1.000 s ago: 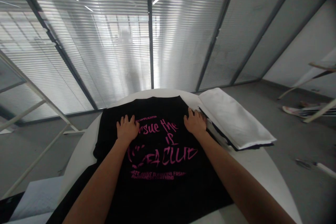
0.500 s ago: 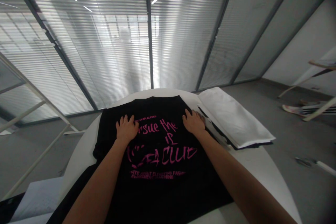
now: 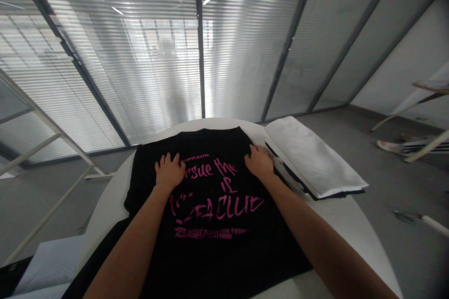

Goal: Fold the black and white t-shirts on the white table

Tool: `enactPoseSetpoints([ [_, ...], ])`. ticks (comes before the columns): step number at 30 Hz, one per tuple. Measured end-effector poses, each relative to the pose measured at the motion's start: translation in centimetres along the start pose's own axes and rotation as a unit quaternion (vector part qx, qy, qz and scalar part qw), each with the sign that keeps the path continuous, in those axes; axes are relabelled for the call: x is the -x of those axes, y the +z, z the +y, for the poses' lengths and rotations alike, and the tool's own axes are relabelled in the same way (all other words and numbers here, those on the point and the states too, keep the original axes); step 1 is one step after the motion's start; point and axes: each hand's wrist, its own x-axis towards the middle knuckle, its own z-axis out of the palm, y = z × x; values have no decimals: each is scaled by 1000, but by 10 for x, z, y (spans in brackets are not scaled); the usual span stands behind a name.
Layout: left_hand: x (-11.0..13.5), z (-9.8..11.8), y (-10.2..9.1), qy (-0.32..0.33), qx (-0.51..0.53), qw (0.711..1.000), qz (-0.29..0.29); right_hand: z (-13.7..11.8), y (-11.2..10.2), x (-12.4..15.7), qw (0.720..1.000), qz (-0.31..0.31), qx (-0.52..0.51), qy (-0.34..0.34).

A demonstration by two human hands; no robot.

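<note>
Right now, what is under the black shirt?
The white table shows past the edges of the black shirt, which appears to lie on it. Everything directly beneath is covered, so whether anything else lies there cannot be seen.

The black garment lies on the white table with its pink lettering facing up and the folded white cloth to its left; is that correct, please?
Not quite: the head view shows the folded white cloth to the right of the black garment. The garment does lie on the white table with pink lettering facing up.
</note>
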Motion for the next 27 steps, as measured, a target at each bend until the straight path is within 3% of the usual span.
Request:
enactPoseSetpoints([
  [8, 0, -1, 0, 0, 2, 1000, 0, 8, -15, -14, 998, -45, -42, -16],
  [16, -1, 0, 1, 1, 4, 1000, 2, 28, -29, -27, 986, -153, -16, 64],
  [23, 0, 1, -1, 0, 6, 1000, 1, 32, -41, -36, 977, -209, -37, -6],
  [27, 0, 1, -1, 1, 7, 1000, 1, 28, -51, -33, 975, -193, -100, -44],
])
